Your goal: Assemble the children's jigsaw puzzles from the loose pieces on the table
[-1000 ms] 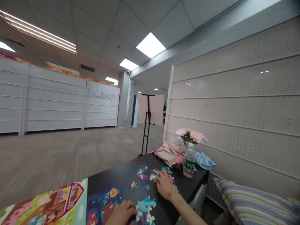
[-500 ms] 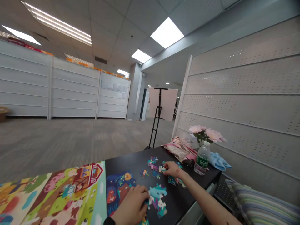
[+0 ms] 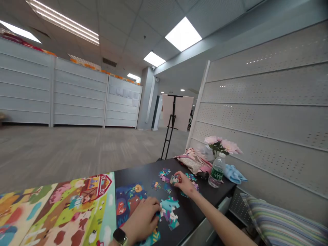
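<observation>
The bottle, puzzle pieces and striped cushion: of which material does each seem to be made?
Bottle: likely clear, smooth plastic, since its upper part is see-through.
Puzzle pieces: probably printed cardboard, thin and flat with coloured pictures; any coating is unclear.
Striped cushion: apparently matte fabric, its surface soft-looking without shine.

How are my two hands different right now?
Your left hand has a watch at its wrist; your right hand has none showing.
Your left hand looks bigger and is nearer the camera; your right hand is farther along the black table.
Your right hand seems to pinch a small puzzle piece; your left hand's fingertips are partly hidden.
Both hands are bare and near puzzle pieces.
</observation>
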`<action>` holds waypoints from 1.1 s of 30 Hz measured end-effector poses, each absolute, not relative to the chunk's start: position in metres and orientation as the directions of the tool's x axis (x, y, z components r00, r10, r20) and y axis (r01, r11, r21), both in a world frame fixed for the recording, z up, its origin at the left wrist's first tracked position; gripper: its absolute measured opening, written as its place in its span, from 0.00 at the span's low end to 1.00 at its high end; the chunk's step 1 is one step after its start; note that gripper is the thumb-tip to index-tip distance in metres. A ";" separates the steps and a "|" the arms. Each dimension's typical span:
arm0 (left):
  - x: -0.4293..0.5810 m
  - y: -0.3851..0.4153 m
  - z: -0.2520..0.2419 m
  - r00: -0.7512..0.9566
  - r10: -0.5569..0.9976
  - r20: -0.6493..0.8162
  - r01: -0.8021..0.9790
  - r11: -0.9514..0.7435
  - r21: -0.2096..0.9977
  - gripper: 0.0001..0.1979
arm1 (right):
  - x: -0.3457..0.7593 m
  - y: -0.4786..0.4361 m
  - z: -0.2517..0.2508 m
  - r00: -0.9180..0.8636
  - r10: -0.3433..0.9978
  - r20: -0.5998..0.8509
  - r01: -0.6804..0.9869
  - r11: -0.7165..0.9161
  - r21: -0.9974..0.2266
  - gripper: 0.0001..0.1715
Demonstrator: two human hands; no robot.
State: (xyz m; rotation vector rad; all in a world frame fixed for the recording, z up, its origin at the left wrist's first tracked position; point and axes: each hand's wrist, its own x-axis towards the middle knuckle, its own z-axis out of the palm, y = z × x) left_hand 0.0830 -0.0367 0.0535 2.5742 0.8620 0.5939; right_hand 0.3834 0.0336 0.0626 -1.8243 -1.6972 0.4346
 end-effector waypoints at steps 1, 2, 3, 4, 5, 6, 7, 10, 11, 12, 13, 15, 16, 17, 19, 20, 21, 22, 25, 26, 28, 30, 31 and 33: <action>0.083 -0.036 0.053 0.724 0.631 0.278 0.477 -0.750 0.457 0.14 | 0.382 0.028 0.064 0.109 0.978 0.176 0.763 0.031 -0.646 0.20; 0.083 -0.036 0.053 0.724 0.629 0.284 0.474 -0.752 0.458 0.14 | 0.381 0.022 0.066 0.089 0.978 0.186 0.744 0.060 -0.666 0.19; 0.082 -0.036 0.052 0.723 0.627 0.289 0.471 -0.754 0.458 0.14 | 0.381 0.016 0.069 0.063 0.980 0.187 0.723 0.085 -0.686 0.17; 0.082 -0.035 0.052 0.723 0.626 0.293 0.468 -0.755 0.459 0.14 | 0.381 0.008 0.073 0.034 0.983 0.178 0.702 0.103 -0.704 0.16; 0.083 -0.035 0.051 0.722 0.625 0.298 0.465 -0.756 0.460 0.14 | 0.382 -0.001 0.078 0.000 0.987 0.159 0.682 0.117 -0.722 0.16; 0.083 -0.034 0.051 0.721 0.624 0.302 0.463 -0.757 0.461 0.14 | 0.384 -0.011 0.082 -0.037 0.990 0.134 0.662 0.124 -0.739 0.17; 0.083 -0.034 0.050 0.720 0.624 0.305 0.461 -0.757 0.463 0.14 | 0.385 -0.022 0.087 -0.075 0.992 0.103 0.646 0.127 -0.753 0.17; 0.083 -0.032 0.047 0.719 0.623 0.308 0.454 -0.757 0.470 0.14 | 0.387 -0.050 0.102 -0.181 0.984 -0.007 0.628 0.110 -0.770 0.17; 0.084 -0.032 0.046 0.718 0.624 0.308 0.454 -0.756 0.472 0.13 | 0.387 -0.057 0.106 -0.211 0.977 -0.043 0.636 0.104 -0.765 0.15; 0.084 -0.031 0.045 0.718 0.625 0.307 0.454 -0.755 0.474 0.13 | 0.386 -0.062 0.109 -0.236 0.969 -0.072 0.651 0.102 -0.752 0.14; 0.084 -0.031 0.044 0.717 0.626 0.306 0.455 -0.754 0.474 0.13 | 0.385 -0.064 0.110 -0.253 0.963 -0.091 0.670 0.107 -0.735 0.15; 0.084 -0.031 0.043 0.717 0.627 0.305 0.458 -0.753 0.472 0.13 | 0.382 -0.062 0.109 -0.269 0.958 -0.101 0.708 0.125 -0.695 0.23; 0.084 -0.031 0.043 0.717 0.627 0.304 0.459 -0.754 0.470 0.13 | 0.380 -0.060 0.106 -0.271 0.957 -0.103 0.725 0.132 -0.676 0.27; 0.084 -0.031 0.043 0.718 0.626 0.305 0.459 -0.755 0.468 0.13 | 0.379 -0.056 0.103 -0.272 0.956 -0.110 0.739 0.135 -0.660 0.27; 0.084 -0.032 0.043 0.720 0.623 0.306 0.460 -0.758 0.463 0.13 | 0.374 -0.050 0.095 -0.273 0.953 -0.131 0.764 0.132 -0.632 0.22; 0.084 -0.032 0.044 0.720 0.623 0.306 0.461 -0.759 0.461 0.13 | 0.371 -0.049 0.092 -0.270 0.953 -0.135 0.777 0.133 -0.615 0.19; 0.084 -0.032 0.045 0.720 0.623 0.306 0.462 -0.759 0.460 0.13 | 0.368 -0.049 0.089 -0.265 0.955 -0.129 0.792 0.139 -0.595 0.17; 0.084 -0.032 0.045 0.719 0.624 0.306 0.463 -0.758 0.459 0.13 | 0.365 -0.050 0.087 -0.259 0.959 -0.113 0.806 0.150 -0.572 0.16; 0.084 -0.032 0.047 0.715 0.629 0.305 0.465 -0.754 0.464 0.13 | 0.356 -0.058 0.086 -0.250 0.968 -0.034 0.845 0.201 -0.495 0.18; 0.084 -0.033 0.047 0.714 0.630 0.306 0.465 -0.753 0.466 0.14 | 0.353 -0.062 0.087 -0.250 0.968 -0.010 0.855 0.216 -0.471 0.18; 0.084 -0.033 0.047 0.711 0.632 0.308 0.462 -0.751 0.473 0.14 | 0.349 -0.071 0.090 -0.251 0.968 0.023 0.872 0.236 -0.428 0.15; 0.083 -0.034 0.047 0.709 0.632 0.312 0.458 -0.750 0.478 0.14 | 0.345 -0.080 0.091 -0.256 0.966 0.037 0.883 0.249 -0.397 0.13; 0.083 -0.034 0.047 0.708 0.632 0.315 0.456 -0.750 0.480 0.14 | 0.344 -0.085 0.091 -0.258 0.965 0.042 0.889 0.254 -0.381 0.13; 0.083 -0.034 0.047 0.708 0.630 0.320 0.450 -0.751 0.483 0.14 | 0.341 -0.095 0.090 -0.254 0.965 0.058 0.908 0.258 -0.331 0.14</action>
